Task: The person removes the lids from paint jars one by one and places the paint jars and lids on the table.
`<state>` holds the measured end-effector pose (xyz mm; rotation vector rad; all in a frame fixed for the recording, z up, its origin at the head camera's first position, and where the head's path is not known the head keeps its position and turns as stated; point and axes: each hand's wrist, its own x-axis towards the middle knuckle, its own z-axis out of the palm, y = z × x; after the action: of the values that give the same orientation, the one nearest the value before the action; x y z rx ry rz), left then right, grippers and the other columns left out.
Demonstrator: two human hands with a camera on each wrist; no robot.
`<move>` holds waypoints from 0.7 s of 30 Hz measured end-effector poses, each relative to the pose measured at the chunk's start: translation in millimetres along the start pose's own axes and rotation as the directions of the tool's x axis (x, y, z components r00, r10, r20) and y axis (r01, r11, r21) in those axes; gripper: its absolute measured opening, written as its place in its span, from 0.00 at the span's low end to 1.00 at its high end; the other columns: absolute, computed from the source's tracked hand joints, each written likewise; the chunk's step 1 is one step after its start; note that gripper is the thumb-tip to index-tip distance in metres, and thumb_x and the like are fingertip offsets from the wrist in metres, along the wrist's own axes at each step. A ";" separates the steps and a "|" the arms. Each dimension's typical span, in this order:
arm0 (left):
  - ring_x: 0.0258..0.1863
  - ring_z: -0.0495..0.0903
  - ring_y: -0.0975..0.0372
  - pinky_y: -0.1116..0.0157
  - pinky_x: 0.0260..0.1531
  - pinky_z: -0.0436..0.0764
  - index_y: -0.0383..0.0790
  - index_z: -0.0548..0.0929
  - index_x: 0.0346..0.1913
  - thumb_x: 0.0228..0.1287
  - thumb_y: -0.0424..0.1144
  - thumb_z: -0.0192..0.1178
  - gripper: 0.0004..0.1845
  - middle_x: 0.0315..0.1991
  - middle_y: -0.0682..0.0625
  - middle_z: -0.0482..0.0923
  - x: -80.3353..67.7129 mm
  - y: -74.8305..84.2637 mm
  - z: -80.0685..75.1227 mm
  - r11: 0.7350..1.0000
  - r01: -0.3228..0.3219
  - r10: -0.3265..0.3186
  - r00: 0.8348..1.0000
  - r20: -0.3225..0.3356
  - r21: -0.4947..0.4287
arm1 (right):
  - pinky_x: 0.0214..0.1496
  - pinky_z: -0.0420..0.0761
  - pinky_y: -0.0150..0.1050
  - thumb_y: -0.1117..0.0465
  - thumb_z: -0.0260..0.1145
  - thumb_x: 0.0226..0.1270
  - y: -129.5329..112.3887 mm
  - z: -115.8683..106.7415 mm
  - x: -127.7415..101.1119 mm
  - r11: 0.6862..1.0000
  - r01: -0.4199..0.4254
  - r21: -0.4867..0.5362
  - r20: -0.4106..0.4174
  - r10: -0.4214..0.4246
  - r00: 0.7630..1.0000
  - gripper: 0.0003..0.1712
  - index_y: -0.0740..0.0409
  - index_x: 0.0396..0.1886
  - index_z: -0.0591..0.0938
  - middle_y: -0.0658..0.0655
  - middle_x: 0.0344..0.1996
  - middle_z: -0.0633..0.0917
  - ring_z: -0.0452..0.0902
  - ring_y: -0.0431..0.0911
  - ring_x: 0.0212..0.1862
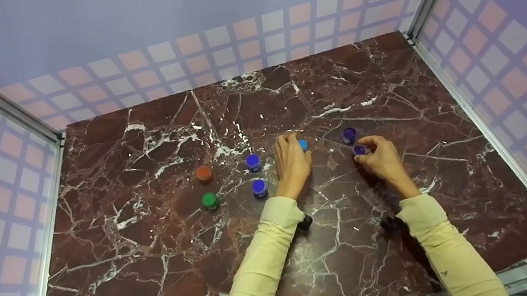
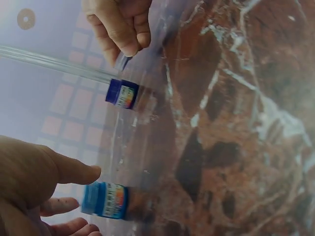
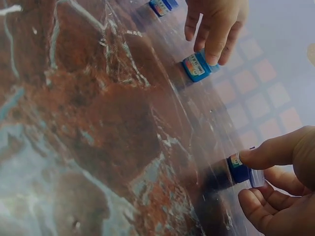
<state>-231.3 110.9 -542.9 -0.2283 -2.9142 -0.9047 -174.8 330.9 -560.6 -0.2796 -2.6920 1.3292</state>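
Observation:
My left hand (image 1: 292, 160) is at a light blue paint jar (image 2: 109, 200), its thumb and fingers around the cap; the jar stands upright on the table. In the right wrist view, one fingertip touches that cap. My right hand (image 1: 381, 159) pinches a small round clear-walled piece (image 3: 257, 177), purple inside when seen from above; whether it is a lid or a small pot I cannot tell. Just beyond it stands a purple paint jar (image 1: 349, 135) with a purple cap (image 2: 112, 90). Left of my left hand are two blue paint jars, one farther (image 1: 252, 162) and one nearer (image 1: 259, 187).
An orange-capped jar (image 1: 204, 174) and a green-capped jar (image 1: 209, 201) stand farther left. Everything rests on a dark red marbled table (image 1: 157, 261). Pale panels with a tile pattern (image 1: 235, 38) border its back and sides, joined by metal rails (image 1: 488, 135).

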 end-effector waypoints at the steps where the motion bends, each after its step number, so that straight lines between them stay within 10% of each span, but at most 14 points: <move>1: 0.59 0.74 0.47 0.54 0.64 0.72 0.33 0.79 0.62 0.62 0.37 0.73 0.27 0.57 0.39 0.74 0.3 -1.2 1.6 1.000 0.011 -0.011 1.000 -0.004 -0.002 | 0.43 0.76 0.37 0.71 0.76 0.57 0.2 0.7 0.1 1.000 -0.006 -0.006 0.002 0.006 1.000 0.24 0.74 0.53 0.82 0.71 0.41 0.86 0.81 0.58 0.41; 21: 0.59 0.75 0.47 0.54 0.62 0.75 0.33 0.77 0.63 0.63 0.38 0.73 0.28 0.55 0.38 0.75 5.2 -3.0 16.8 0.999 0.034 -0.034 0.999 -0.010 0.012 | 0.47 0.77 0.52 0.66 0.81 0.55 6.6 11.3 3.5 0.997 0.000 -0.083 -0.035 -0.002 0.999 0.24 0.72 0.49 0.84 0.68 0.40 0.85 0.80 0.59 0.40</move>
<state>-237.5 118.6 -557.8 -0.1733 -2.9228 -0.8893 -179.6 326.9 -572.5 -0.3072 -2.7215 1.2021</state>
